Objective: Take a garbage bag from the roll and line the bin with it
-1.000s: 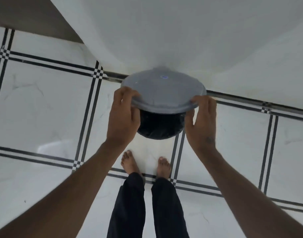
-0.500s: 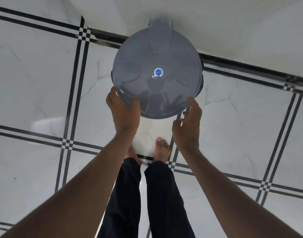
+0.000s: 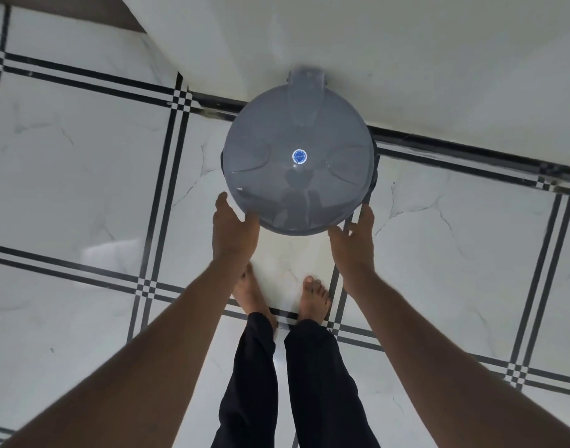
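Observation:
A round grey bin stands on the tiled floor against the white wall, with its grey lid shut flat on top and a small blue sticker at the middle. The lid hides the bin's inside, so no bag shows. My left hand sits at the lid's near left edge, fingers spread and just touching or barely off it. At the near right edge my right hand is open with fingers apart, clear of the rim. No bag roll is in view.
A white wall runs behind the bin, with a corner at the upper left. The floor is white marble tile with black line borders. My bare feet and dark trousers are just in front of the bin.
The lid was tilted up over the dark bag inside a second ago; it is now down flat. Both hands have slipped off its edge and opened.

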### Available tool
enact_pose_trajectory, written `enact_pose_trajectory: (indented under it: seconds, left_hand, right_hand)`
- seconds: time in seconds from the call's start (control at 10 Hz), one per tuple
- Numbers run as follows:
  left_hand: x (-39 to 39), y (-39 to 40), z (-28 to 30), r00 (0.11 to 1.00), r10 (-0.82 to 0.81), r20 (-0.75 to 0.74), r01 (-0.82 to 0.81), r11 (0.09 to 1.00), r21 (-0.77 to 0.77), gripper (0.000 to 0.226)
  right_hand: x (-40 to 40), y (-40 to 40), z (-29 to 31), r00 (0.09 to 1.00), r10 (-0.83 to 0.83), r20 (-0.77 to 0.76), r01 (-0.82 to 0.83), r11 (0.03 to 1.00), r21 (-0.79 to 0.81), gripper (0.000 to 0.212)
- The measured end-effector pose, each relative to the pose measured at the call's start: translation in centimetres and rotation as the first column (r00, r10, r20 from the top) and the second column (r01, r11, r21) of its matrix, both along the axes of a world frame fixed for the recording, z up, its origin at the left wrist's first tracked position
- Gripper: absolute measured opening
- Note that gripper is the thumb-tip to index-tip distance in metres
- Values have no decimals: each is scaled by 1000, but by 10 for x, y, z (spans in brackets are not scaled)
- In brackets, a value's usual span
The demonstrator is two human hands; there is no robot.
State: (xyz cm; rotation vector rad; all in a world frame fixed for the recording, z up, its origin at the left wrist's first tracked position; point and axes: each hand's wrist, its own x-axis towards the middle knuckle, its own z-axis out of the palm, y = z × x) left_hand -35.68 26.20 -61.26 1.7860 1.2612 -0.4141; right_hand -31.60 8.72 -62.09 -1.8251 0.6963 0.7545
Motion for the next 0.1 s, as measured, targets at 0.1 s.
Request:
enact_pose_trajectory:
  seconds: [0.1]
  left_hand:
    - [-11,-5,46,989,-131,67,120,982,142,42]
  right_hand:
    - [8,-6,39,984,129,125,-114,986,-122,59]
